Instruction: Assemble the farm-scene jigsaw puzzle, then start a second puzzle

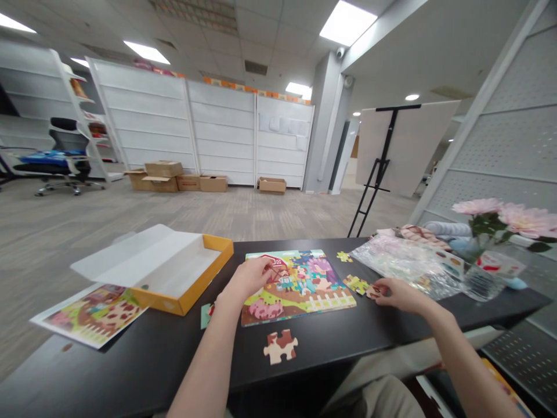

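The jigsaw (300,284) lies on the surface (322,334) in my remote feed, piece-fitting underway, I judge, left hand (250,277) over it, grip unclear to me, right hand (397,294) pinching 1 brown piece (372,292) beside it, which I'd say needs turning and matching.

Left hand (251,278) palm-down, curled; left forearm (211,348) extended forward. Right hand (399,295) pinched, turned inward; right forearm (465,345) angled inward too.
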`<state>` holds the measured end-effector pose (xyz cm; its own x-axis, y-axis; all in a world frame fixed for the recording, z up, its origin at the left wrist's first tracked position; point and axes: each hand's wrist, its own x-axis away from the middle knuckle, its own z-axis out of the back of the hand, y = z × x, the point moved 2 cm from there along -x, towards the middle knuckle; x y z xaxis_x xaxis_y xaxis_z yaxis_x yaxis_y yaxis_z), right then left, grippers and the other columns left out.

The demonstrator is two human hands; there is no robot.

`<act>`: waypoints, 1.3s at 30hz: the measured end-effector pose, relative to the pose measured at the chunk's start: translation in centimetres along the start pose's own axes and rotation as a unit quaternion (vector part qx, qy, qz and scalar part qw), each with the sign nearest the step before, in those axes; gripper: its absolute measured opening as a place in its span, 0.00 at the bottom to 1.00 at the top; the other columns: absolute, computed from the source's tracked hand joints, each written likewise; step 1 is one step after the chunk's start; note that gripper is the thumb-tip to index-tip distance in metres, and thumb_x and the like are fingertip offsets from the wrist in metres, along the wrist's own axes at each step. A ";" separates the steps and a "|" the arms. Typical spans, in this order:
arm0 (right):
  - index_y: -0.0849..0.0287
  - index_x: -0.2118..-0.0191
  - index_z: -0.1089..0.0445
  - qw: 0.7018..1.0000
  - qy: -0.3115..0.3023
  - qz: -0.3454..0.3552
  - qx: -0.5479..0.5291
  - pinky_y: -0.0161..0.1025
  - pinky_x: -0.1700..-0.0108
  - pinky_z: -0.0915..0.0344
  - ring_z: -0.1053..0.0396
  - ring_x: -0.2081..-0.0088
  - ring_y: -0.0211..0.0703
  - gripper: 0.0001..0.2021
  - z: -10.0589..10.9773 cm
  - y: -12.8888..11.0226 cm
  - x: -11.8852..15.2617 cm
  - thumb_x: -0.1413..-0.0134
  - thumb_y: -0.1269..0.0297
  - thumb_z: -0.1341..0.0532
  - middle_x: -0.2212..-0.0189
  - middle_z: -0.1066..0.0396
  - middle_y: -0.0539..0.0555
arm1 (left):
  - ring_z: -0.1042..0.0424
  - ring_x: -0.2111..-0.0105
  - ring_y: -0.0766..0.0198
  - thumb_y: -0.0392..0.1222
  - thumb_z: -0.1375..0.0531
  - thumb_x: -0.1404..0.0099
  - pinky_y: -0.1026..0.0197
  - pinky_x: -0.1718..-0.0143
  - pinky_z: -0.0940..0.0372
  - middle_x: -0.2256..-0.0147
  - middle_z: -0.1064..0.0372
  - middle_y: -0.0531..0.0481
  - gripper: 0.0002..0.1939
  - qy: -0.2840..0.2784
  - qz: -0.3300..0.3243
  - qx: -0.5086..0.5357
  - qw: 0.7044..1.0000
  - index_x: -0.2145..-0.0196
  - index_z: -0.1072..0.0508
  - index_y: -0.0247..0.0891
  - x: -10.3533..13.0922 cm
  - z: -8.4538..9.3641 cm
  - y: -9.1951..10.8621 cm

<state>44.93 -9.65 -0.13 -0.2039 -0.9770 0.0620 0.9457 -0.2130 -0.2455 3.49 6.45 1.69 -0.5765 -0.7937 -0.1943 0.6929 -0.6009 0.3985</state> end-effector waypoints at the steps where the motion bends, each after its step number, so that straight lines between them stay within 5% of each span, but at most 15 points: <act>1: 0.57 0.67 0.23 1.000 -0.009 -0.003 0.005 0.39 0.65 0.36 0.26 0.66 0.50 0.14 0.0 0.1 -0.1 0.58 0.54 0.33 0.69 0.23 0.56 | 0.25 0.59 0.55 0.45 0.45 0.32 0.61 0.62 0.38 0.61 0.22 0.46 0.11 -0.002 0.000 -0.005 1.000 0.62 0.23 0.43 0.0 0.0 0.0; 9: 0.57 0.70 0.29 0.998 0.054 -0.025 0.033 0.38 0.68 0.39 0.27 0.67 0.49 0.19 0.1 1.3 -0.3 0.62 0.46 0.32 0.69 0.23 0.56 | 0.25 0.59 0.56 0.41 0.45 0.33 0.61 0.60 0.37 0.59 0.22 0.47 0.11 -0.007 0.005 -0.019 1.000 0.60 0.23 0.43 -0.1 0.1 -0.4; 14: 0.57 0.74 0.31 0.992 0.085 -0.081 -0.050 0.38 0.72 0.40 0.28 0.72 0.48 0.20 0.0 2.5 -0.2 0.57 0.43 0.36 0.75 0.24 0.56 | 0.25 0.58 0.55 0.41 0.45 0.33 0.60 0.61 0.37 0.59 0.22 0.47 0.11 -0.007 0.001 -0.016 1.000 0.60 0.23 0.43 -0.1 0.1 -0.5; 19: 0.58 0.73 0.32 0.968 0.136 -0.059 -0.204 0.37 0.72 0.38 0.30 0.74 0.44 0.25 1.1 1.8 0.4 0.56 0.37 0.36 0.77 0.25 0.55 | 0.25 0.58 0.56 0.42 0.43 0.34 0.60 0.58 0.35 0.60 0.21 0.46 0.10 0.007 -0.013 0.046 0.999 0.60 0.22 0.41 0.1 0.6 0.4; 25: 0.59 0.58 0.28 0.906 0.079 0.045 -0.413 0.34 0.73 0.37 0.29 0.70 0.42 0.26 2.0 -6.0 0.0 0.52 0.41 0.33 0.68 0.25 0.55 | 0.24 0.63 0.61 0.44 0.41 0.35 0.61 0.58 0.32 0.62 0.21 0.48 0.10 0.011 -0.095 0.300 0.949 0.61 0.23 0.37 0.7 1.5 4.1; 29: 0.60 0.57 0.26 0.889 -0.015 0.136 -0.437 0.37 0.67 0.30 0.29 0.68 0.42 0.23 1.4 -12.6 -2.7 0.50 0.45 0.32 0.67 0.25 0.55 | 0.23 0.62 0.61 0.43 0.39 0.37 0.59 0.58 0.30 0.62 0.22 0.46 0.10 0.003 -0.084 0.395 0.915 0.61 0.24 0.35 0.5 0.3 5.4; 32: 0.58 0.57 0.28 0.862 -0.103 0.191 -0.458 0.36 0.70 0.30 0.30 0.72 0.39 0.21 0.5 -16.5 -5.4 0.51 0.48 0.30 0.71 0.27 0.51 | 0.23 0.62 0.60 0.43 0.37 0.38 0.58 0.59 0.30 0.62 0.23 0.44 0.17 -0.032 -0.057 0.458 0.887 0.52 0.28 0.35 0.1 -1.1 5.3; 39: 0.59 0.60 0.30 0.820 -0.145 0.238 -0.500 0.33 0.72 0.34 0.30 0.74 0.35 0.19 -1.8 -19.5 -8.7 0.48 0.48 0.31 0.71 0.27 0.50 | 0.25 0.65 0.65 0.36 0.35 0.42 0.62 0.62 0.32 0.67 0.29 0.52 0.26 -0.074 -0.035 0.510 0.856 0.45 0.33 0.38 -0.6 -2.2 3.7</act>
<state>27.80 2.95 2.36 0.3343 -0.9391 -0.0799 0.1895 0.1500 -0.9704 7.34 4.54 1.31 -0.7019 -0.6930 -0.1642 -0.0404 -0.1915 0.9807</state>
